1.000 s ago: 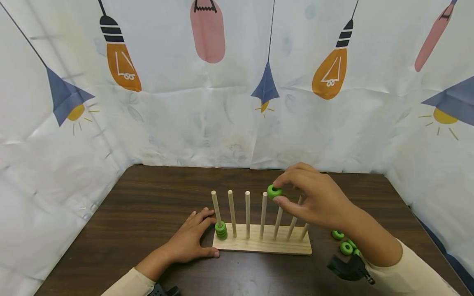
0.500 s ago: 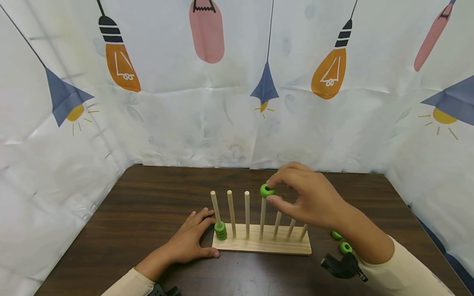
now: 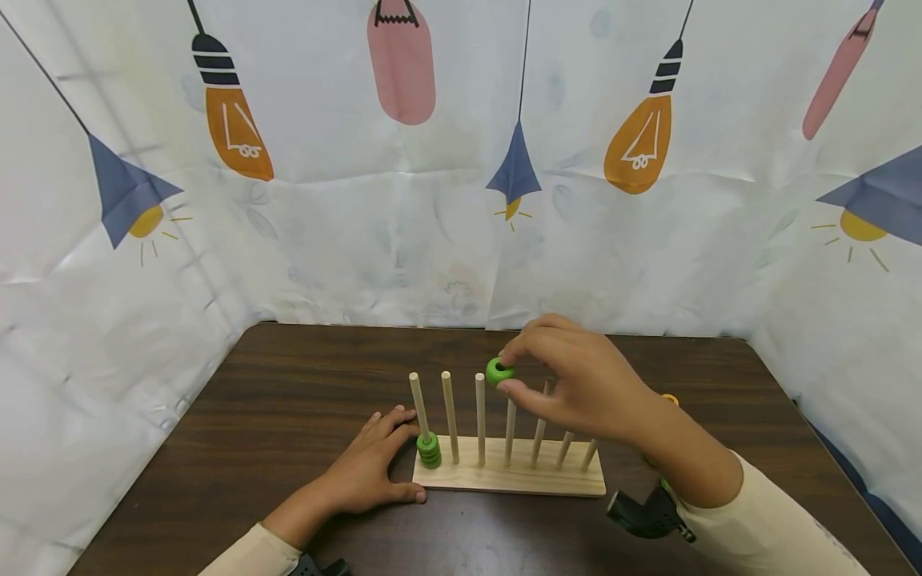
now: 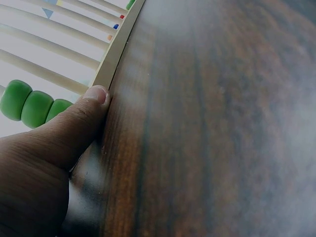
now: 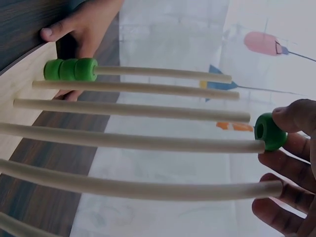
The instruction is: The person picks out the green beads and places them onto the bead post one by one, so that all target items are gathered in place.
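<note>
A pale wooden peg board [image 3: 511, 477] with several upright pegs stands on the table. Three green ring beads [image 3: 429, 451] are stacked at the foot of its leftmost peg. My left hand [image 3: 363, 472] holds the board's left end, thumb [image 4: 96, 96] at the front edge and fingers around the back. My right hand [image 3: 576, 376] pinches another green ring bead [image 3: 499, 372] between thumb and fingers, at peg-top height near the third and fourth pegs. In the right wrist view this bead [image 5: 270, 132] overlaps a peg tip; whether they touch, I cannot tell.
Right of the board, more green beads [image 3: 664, 485] show partly behind my right forearm, with an orange ring [image 3: 671, 398] farther back. Small coloured things [image 4: 116, 26] appear beyond the board in the left wrist view. A patterned white sheet [image 3: 432, 240] hangs behind the dark table [image 3: 324, 376].
My right hand has moved left along the peg tops with the green bead, from right of the fourth peg to between the third and fourth. My left hand has stayed put.
</note>
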Available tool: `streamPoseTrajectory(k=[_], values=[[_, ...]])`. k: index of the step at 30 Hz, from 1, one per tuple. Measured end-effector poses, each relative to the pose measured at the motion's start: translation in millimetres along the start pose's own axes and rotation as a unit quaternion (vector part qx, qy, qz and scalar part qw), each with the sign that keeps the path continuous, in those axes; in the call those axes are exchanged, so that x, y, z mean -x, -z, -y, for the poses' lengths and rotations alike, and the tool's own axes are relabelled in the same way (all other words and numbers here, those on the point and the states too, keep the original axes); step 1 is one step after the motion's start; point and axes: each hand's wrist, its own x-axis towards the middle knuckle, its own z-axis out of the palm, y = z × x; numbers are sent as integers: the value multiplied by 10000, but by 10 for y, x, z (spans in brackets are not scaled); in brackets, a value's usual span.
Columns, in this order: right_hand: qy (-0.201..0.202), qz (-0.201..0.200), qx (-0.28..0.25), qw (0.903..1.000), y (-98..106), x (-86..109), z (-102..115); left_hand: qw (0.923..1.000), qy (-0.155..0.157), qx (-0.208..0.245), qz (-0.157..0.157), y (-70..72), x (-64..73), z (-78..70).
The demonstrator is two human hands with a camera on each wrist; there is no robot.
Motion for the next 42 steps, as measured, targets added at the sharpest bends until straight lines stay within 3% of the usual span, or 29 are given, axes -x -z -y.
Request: streamPoseTrajectory(k=[29,42], values=[[-329,314,261,9986,-197,-244,148,10000,-33,33,0,2,0,13],[-376,338,104,9987,-280,-346,173,10000,-11,69,29,-3,-2,12]])
